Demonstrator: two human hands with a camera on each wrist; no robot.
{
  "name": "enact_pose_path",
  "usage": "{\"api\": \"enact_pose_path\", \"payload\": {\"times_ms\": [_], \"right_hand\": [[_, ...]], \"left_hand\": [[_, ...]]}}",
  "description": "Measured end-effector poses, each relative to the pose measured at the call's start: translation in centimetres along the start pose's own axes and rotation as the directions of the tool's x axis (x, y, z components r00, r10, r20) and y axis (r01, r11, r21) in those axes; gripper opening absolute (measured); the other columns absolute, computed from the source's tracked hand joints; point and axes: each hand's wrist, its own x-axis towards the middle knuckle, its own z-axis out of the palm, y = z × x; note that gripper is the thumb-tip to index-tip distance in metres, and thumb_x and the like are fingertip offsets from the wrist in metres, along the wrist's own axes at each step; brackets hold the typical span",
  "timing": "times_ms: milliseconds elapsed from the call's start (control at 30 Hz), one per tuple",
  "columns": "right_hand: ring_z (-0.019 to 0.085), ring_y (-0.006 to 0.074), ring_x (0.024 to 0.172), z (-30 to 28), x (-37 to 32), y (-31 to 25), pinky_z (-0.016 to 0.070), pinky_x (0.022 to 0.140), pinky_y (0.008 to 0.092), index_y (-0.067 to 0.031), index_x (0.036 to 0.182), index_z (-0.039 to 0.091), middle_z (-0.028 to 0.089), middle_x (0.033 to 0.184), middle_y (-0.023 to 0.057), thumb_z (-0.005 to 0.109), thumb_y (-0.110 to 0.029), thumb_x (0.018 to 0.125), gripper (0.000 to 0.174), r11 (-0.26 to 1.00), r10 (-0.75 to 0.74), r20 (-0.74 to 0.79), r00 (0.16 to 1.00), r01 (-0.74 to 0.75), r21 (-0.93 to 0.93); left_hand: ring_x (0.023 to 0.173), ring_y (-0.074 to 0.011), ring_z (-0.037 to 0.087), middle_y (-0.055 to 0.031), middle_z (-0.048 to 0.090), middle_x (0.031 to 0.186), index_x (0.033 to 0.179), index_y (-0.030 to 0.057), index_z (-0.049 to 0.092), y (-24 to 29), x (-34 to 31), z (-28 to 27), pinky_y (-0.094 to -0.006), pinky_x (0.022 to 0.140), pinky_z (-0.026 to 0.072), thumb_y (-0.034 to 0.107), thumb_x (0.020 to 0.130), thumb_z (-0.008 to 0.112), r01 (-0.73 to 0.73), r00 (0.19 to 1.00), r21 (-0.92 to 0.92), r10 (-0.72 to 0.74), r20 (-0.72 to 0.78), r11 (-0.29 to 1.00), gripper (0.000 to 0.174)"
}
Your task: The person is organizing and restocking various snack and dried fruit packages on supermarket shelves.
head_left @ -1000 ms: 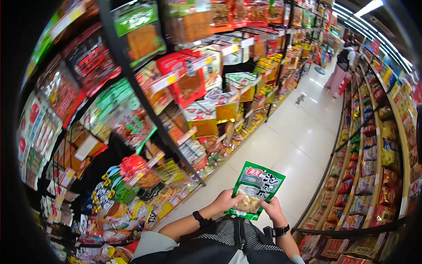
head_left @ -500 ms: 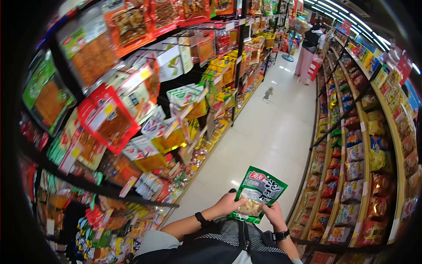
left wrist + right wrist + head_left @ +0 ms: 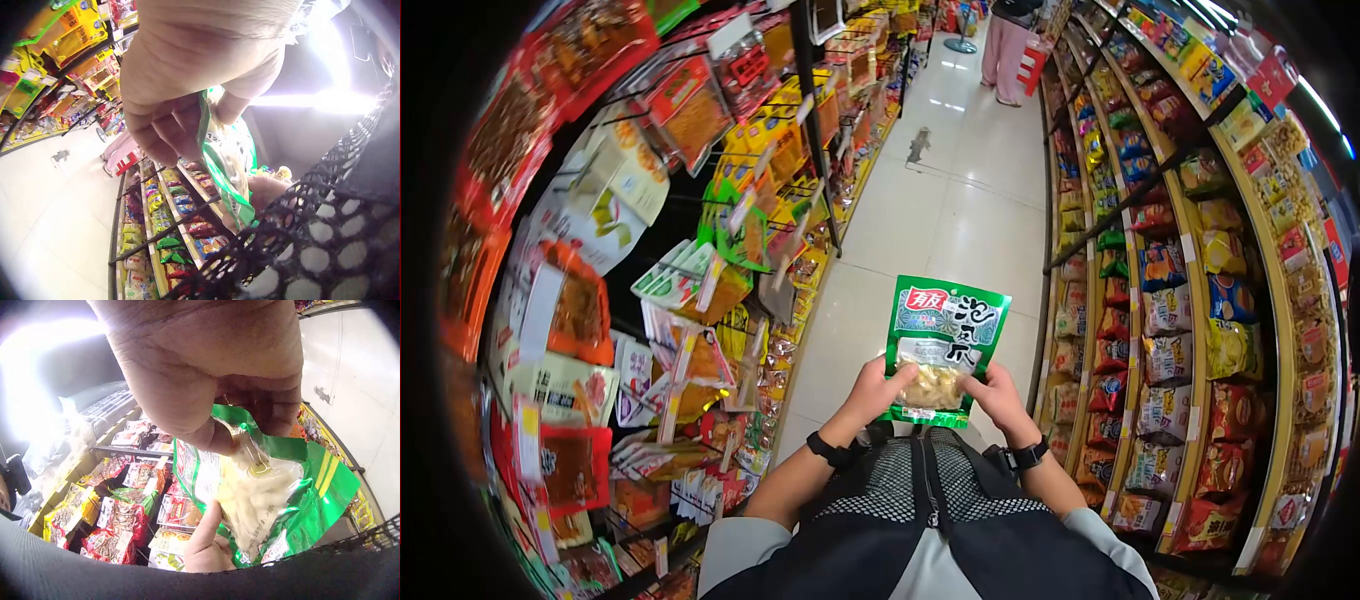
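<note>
A green snack pouch (image 3: 948, 340) with a clear window showing pale chicken feet is held upright in front of the body, its printed face toward the head camera. My left hand (image 3: 874, 388) grips its lower left edge, thumb on the front and fingers behind. On the lower right edge, my right hand (image 3: 1003, 400) pinches it the same way. In the left wrist view the pouch (image 3: 228, 165) shows edge-on between thumb and curled fingers. The right wrist view shows the pouch's (image 3: 262, 494) window close up, with the left thumb (image 3: 209, 534) pressing its far side.
Hanging packets of snacks (image 3: 580, 470) fill the rack on the left. Sloped shelves of bagged snacks (image 3: 1165, 330) line the right. Between them runs a tiled aisle (image 3: 945, 215), where a person in pink trousers (image 3: 1006, 55) stands beside a red basket (image 3: 1032, 65). A mesh-fronted bag (image 3: 925, 480) covers the chest.
The head view has swung right and down, bringing the aisle toward the middle. The pouch has come up nearer the camera and stands straighter; both hands keep their hold.
</note>
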Motion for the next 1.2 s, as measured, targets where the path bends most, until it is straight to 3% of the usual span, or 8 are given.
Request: {"api": "enact_pose_path", "payload": {"times_ms": [300, 467, 567, 667, 833, 933, 1133, 1200], "right_hand": [[0.061, 0.0095, 0.086, -7.1, 16.6, -1.2, 0.0507, 0.077, 0.0276, 0.0023, 0.11, 0.065, 0.069, 0.097, 0.0035, 0.066, -0.009, 0.089, 0.024, 0.997, -0.017, 0.031, 0.999, 0.015, 0.078], [0.06, 0.0098, 0.085, -13.1, 28.2, -4.3, 0.0509, 0.076, 0.0283, 0.0025, 0.112, 0.064, 0.069, 0.095, 0.0032, 0.068, -0.011, 0.088, 0.027, 0.992, -0.063, 0.03, 0.998, 0.066, -0.111], [0.061, 0.0107, 0.086, -16.8, 33.6, -6.4, 0.0511, 0.078, 0.0285, 0.0025, 0.111, 0.064, 0.069, 0.098, 0.0039, 0.068, -0.008, 0.087, 0.026, 0.992, -0.096, 0.034, 0.995, 0.099, -0.074], [0.063, 0.0115, 0.09, -20.1, 38.8, -8.2, 0.0514, 0.082, 0.0287, 0.0016, 0.114, 0.064, 0.07, 0.104, 0.0049, 0.065, -0.004, 0.088, 0.027, 0.993, -0.064, 0.068, 0.996, 0.057, 0.101], [0.06, 0.0097, 0.085, -22.8, 45.3, -8.9, 0.0499, 0.076, 0.0269, 0.0012, 0.113, 0.064, 0.068, 0.097, 0.0016, 0.067, -0.008, 0.09, 0.025, 1.0, -0.013, 0.054, 0.998, 0.013, 0.007], [0.06, 0.0089, 0.084, -24.2, 49.9, -9.4, 0.0498, 0.075, 0.0264, 0.0013, 0.113, 0.065, 0.069, 0.097, 0.0017, 0.067, -0.008, 0.09, 0.025, 0.996, 0.024, 0.066, 0.998, -0.03, 0.082], [0.061, 0.0093, 0.086, -28.2, 61.6, -12.7, 0.0505, 0.077, 0.0266, 0.0014, 0.113, 0.065, 0.069, 0.1, 0.0023, 0.067, -0.006, 0.09, 0.025, 0.997, 0.075, 0.015, 0.997, -0.075, 0.027], [0.062, 0.0096, 0.088, -29.1, 67.0, -14.4, 0.0508, 0.079, 0.027, 0.0013, 0.113, 0.065, 0.07, 0.101, 0.0027, 0.066, -0.006, 0.09, 0.024, 0.998, 0.055, 0.001, 0.999, -0.055, 0.008]], "left_hand": [[0.096, -0.0114, 0.064, -0.0052, 0.07, 0.107, 0.116, -0.002, 0.065, 0.8, 17.7, -1.3, -0.0289, 0.085, 0.0521, 0.021, 0.098, 0.062, 0.032, 0.999, -0.047, -0.032, -0.003, 0.998, 0.029], [0.098, -0.011, 0.062, -0.0056, 0.069, 0.109, 0.119, -0.0026, 0.063, 3.7, 30.3, -1.4, -0.0305, 0.086, 0.0524, 0.023, 0.098, 0.063, 0.068, 0.998, 0.007, -0.068, -0.009, 0.998, 0.033], [0.101, -0.0126, 0.062, -0.0069, 0.069, 0.112, 0.122, -0.0026, 0.061, 5.9, 37.3, -1.0, -0.0312, 0.089, 0.0514, 0.026, 0.099, 0.061, 0.017, 0.999, 0.077, -0.02, 0.036, 0.997, 0.037], [0.102, -0.0129, 0.062, -0.007, 0.068, 0.114, 0.124, -0.0019, 0.061, 7.3, 43.4, -0.7, -0.0312, 0.09, 0.0509, 0.026, 0.099, 0.06, 0.013, 0.999, 0.12, -0.019, 0.051, 0.993, 0.038], [0.103, -0.0128, 0.063, -0.0068, 0.068, 0.115, 0.125, -0.0008, 0.061, 7.9, 50.2, -1.3, -0.0309, 0.091, 0.0511, 0.022, 0.099, 0.061, 0.076, 0.995, 0.123, -0.083, 0.047, 0.989, 0.035], [0.104, -0.0135, 0.063, -0.0078, 0.068, 0.117, 0.126, -0.0002, 0.062, 7.5, 55.2, -2.3, -0.0317, 0.091, 0.0509, 0.021, 0.098, 0.062, 0.135, 0.987, 0.092, -0.142, 0.072, 0.987, 0.035], [0.105, -0.0141, 0.062, -0.0088, 0.068, 0.117, 0.126, -0.0005, 0.061, 6.3, 70.0, -5.2, -0.032, 0.092, 0.0504, 0.023, 0.097, 0.064, 0.139, 0.96, 0.051, -0.148, 0.238, 0.989, 0.037], [0.103, -0.0144, 0.063, -0.0088, 0.069, 0.115, 0.124, -0.0009, 0.063, 7.3, 75.6, -6.4, -0.0321, 0.091, 0.0505, 0.023, 0.096, 0.064, 0.063, 0.975, 0.012, -0.065, 0.212, 0.998, 0.037]]}}
